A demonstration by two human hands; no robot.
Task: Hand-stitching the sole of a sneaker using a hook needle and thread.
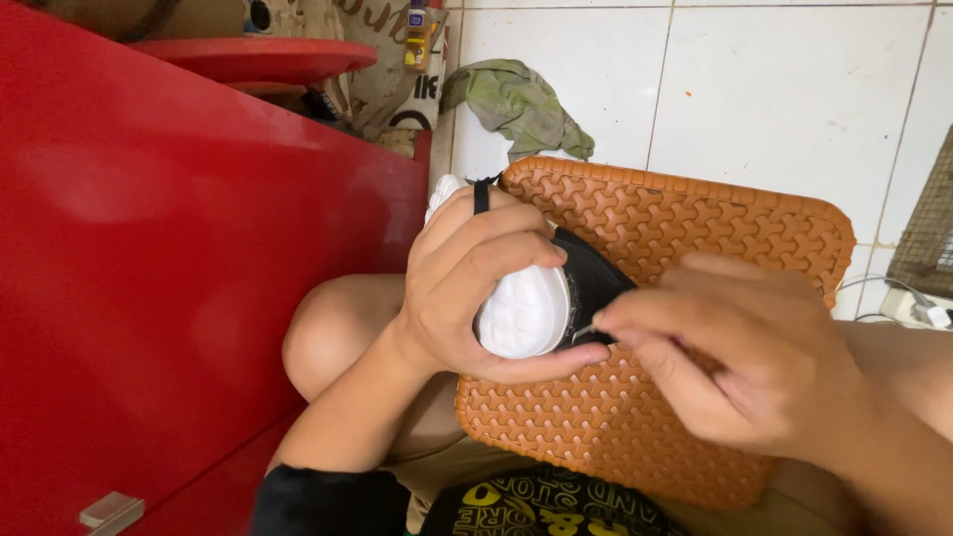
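Left hand (476, 288) clamps the light shoe (541, 303) by its stiff white sole; right hand (735, 357), at 3 o'clock, pinches a thin needle (584, 331).

Two hands, left (467, 288) and right (735, 357); one black-and-white shoe (531, 303); one orange textured mat (675, 328); one green rag (521, 104); one red cabinet (149, 258).

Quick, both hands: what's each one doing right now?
Left hand: closed around the white-soled black shoe.
Right hand: fingertips pinched on a thin needle-like tool at the shoe's edge.
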